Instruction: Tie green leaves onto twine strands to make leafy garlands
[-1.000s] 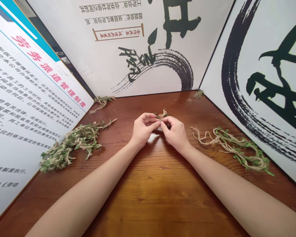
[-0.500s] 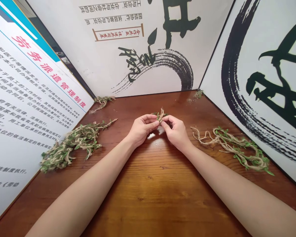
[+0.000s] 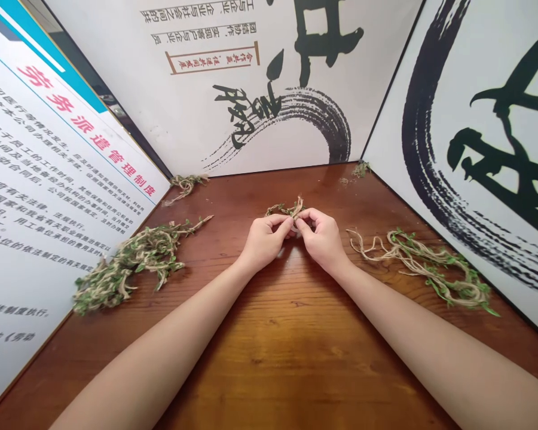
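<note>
A twine strand with small green leaves (image 3: 297, 206) is pinched between my two hands above the middle of the table. My left hand (image 3: 268, 239) grips it between thumb and forefinger. From the other side my right hand (image 3: 320, 236) pinches the same strand close by, and the fingertips of both hands nearly meet. A leafy stretch of it curves out to the left behind my left fingers, and a short twine end sticks up over the pinch. The part between my fingers is hidden.
On the left lies a thick heap of leafy twine (image 3: 130, 263); on the right, a looser coil of leafy twine (image 3: 434, 266). A small bundle (image 3: 189, 184) sits in the back left corner, green scraps (image 3: 361, 169) in the back right. Printed panels (image 3: 269, 140) enclose the wooden table (image 3: 269, 358).
Both hands have shifted slightly right with the twine. My left hand has turned, and more of the leafy strand shows behind it. The piles on the table stay put.
</note>
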Tool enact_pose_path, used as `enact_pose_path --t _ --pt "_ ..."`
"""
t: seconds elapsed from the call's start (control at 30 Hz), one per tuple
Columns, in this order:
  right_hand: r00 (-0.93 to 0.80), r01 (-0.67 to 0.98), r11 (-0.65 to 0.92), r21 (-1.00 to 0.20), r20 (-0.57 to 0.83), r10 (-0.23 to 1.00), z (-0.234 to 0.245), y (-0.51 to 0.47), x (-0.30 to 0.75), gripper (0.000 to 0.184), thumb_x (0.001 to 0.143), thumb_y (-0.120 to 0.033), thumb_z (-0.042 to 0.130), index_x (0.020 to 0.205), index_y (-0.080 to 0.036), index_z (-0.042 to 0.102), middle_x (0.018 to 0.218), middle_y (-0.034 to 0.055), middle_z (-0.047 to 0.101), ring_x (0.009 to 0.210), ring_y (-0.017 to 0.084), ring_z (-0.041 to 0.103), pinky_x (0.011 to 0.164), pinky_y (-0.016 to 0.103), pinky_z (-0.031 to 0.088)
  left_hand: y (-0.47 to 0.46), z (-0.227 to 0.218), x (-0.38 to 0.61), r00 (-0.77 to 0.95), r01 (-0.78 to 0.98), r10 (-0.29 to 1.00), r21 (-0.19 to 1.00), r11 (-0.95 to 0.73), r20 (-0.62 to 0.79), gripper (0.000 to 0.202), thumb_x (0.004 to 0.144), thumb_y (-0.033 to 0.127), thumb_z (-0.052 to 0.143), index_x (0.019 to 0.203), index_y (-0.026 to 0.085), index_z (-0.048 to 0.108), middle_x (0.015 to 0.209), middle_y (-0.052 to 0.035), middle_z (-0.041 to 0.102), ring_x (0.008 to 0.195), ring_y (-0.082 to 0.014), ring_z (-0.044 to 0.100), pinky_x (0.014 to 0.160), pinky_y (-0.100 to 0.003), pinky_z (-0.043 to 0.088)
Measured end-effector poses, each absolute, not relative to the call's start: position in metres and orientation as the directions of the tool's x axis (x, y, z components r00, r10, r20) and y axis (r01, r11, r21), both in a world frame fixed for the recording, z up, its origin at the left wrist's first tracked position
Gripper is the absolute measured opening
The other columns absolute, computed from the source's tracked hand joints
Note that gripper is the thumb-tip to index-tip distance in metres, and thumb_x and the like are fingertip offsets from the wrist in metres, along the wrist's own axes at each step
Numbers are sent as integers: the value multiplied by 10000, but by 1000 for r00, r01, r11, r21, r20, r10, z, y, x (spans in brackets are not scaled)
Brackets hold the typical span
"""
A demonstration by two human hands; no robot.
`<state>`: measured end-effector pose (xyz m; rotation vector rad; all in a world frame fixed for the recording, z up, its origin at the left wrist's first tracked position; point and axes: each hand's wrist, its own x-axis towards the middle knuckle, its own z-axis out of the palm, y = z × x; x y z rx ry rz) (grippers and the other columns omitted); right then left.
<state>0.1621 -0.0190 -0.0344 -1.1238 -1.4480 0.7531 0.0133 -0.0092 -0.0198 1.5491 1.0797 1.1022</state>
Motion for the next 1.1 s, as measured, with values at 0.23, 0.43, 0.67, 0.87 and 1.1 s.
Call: enact_pose_path --t 0.23,0.43,0.67,0.87,1.1 --pt "6 245 338 -909 351 937 -37 -19 163 184 871 -336 584 812 -172 641 850 90 704 798 209 632 779 360 500 -6 -22 11 233 119 959 974 -193 162 297 859 429 711 875 143 787 764 -67 719 688 -145 645 673 -247 528" --pt "-7 255 356 -899 367 930 -33 -20 161 194 878 -331 581 800 -172 658 824 75 713 756 193 636 762 348 492 -7 -25 14 137 223 967 945 -239 212 313 913 402 626 816 127 741 753 -60 701 684 -138 635 680 -247 514" --pt "-3 278 336 -900 349 937 -32 -21 159 194 874 -330 582 785 -172 650 797 60 707 716 175 616 719 328 466 -9 -22 16 20 221 990 965 -138 137 239 878 345 672 853 125 761 747 -59 707 668 -140 636 660 -249 502" --pt "4 256 301 -919 312 950 -34 -19 161 222 868 -364 583 780 -167 637 804 66 701 742 184 616 737 337 459 -7 -17 17 3 77 996 993 -89 89 220 772 332 769 747 119 722 686 -40 671 628 -113 590 631 -231 472" --pt "-15 184 305 -934 308 951 -36 -17 162 233 855 -391 591 783 -173 625 782 61 678 718 174 587 716 335 452 -6 -16 14 97 -16 993 997 -70 71 370 693 446 844 765 113 701 728 -50 670 656 -112 576 669 -247 479"
